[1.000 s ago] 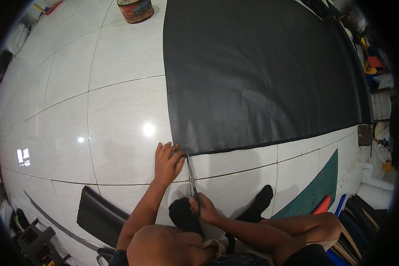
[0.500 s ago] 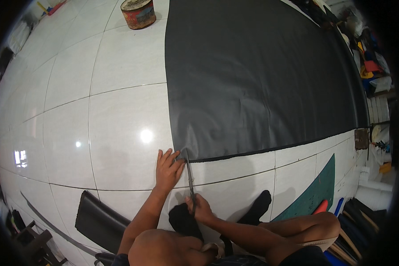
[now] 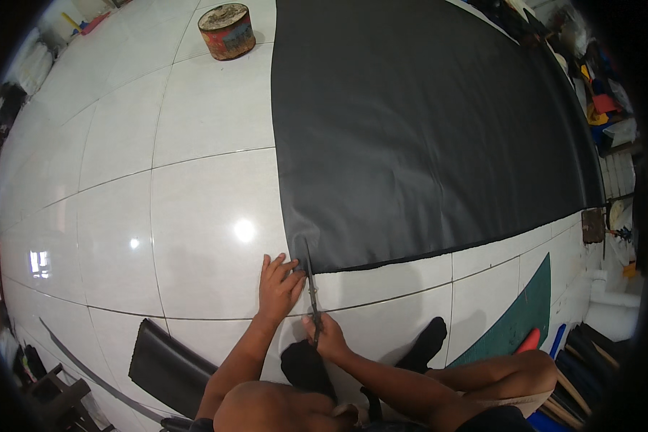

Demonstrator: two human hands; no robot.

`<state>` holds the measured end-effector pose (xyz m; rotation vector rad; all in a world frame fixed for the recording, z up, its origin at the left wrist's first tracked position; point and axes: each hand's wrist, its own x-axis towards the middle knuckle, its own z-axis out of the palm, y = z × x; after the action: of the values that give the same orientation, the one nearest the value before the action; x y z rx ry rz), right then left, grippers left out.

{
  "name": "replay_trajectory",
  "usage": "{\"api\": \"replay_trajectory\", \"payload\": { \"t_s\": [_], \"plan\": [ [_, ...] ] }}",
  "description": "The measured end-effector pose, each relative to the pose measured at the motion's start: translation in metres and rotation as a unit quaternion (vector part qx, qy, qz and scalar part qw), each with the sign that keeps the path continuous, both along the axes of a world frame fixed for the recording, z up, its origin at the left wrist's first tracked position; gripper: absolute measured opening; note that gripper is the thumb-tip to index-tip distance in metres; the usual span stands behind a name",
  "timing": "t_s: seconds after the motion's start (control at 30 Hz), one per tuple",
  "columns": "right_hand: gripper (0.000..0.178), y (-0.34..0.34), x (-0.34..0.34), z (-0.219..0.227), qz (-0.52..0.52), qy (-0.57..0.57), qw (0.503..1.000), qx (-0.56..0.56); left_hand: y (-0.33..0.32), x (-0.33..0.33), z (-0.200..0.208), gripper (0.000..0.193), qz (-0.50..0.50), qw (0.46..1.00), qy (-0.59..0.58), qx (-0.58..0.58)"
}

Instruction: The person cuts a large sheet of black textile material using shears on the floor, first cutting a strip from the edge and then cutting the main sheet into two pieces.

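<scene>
A large black leather-like sheet (image 3: 425, 137) lies spread over the floor in front of me. My right hand (image 3: 328, 338) is closed around the handles of long scissors (image 3: 312, 294), whose blades point away from me and overlap the sheet's near left corner. My left hand (image 3: 279, 291) lies beside that corner with its fingers spread, the ones nearest the blades touching the sheet's edge. Whether a finger is under the material I cannot see.
A rusty round tin (image 3: 227, 32) stands on the tiles left of the sheet. Near my left arm lie a folded black piece (image 3: 169, 367) and a thin dark strip (image 3: 97, 378). At right are a green mat (image 3: 515, 317), a brown block (image 3: 592, 226) and several rolls (image 3: 583, 363).
The whole view has shifted slightly. My right hand and the scissors have moved a little forward over the sheet's corner, while my left hand stays in place beside it.
</scene>
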<state>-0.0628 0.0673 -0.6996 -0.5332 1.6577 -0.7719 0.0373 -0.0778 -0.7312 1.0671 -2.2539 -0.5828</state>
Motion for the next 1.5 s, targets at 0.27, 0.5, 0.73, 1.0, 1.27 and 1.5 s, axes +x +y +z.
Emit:
{"api": "replay_trajectory", "payload": {
  "t_s": [0.27,0.5,0.73,1.0,1.27,1.5],
  "plan": [
    [0.038,-0.008,0.001,0.005,-0.013,-0.050,0.999,0.011,0.000,0.002,-0.002,0.018,-0.002,1.000,-0.017,-0.005],
    [0.041,-0.032,-0.004,0.005,-0.016,-0.040,0.999,0.001,-0.001,0.003,0.000,0.019,-0.011,1.000,-0.022,-0.009],
    [0.046,-0.038,-0.004,0.008,-0.009,-0.028,1.000,0.003,-0.002,0.004,-0.001,0.018,-0.016,1.000,-0.019,0.002],
    [0.050,-0.058,-0.013,-0.001,-0.006,-0.040,0.999,0.002,0.002,0.008,-0.007,0.021,-0.022,0.999,-0.033,-0.001],
    [0.046,-0.071,-0.019,0.033,-0.058,-0.212,0.975,0.023,-0.001,0.018,0.005,0.053,-0.078,0.991,-0.099,0.035],
    [0.046,-0.077,-0.020,0.042,-0.076,-0.191,0.978,0.033,0.000,0.014,0.015,0.067,-0.101,0.981,-0.163,0.039]
  ]
}}
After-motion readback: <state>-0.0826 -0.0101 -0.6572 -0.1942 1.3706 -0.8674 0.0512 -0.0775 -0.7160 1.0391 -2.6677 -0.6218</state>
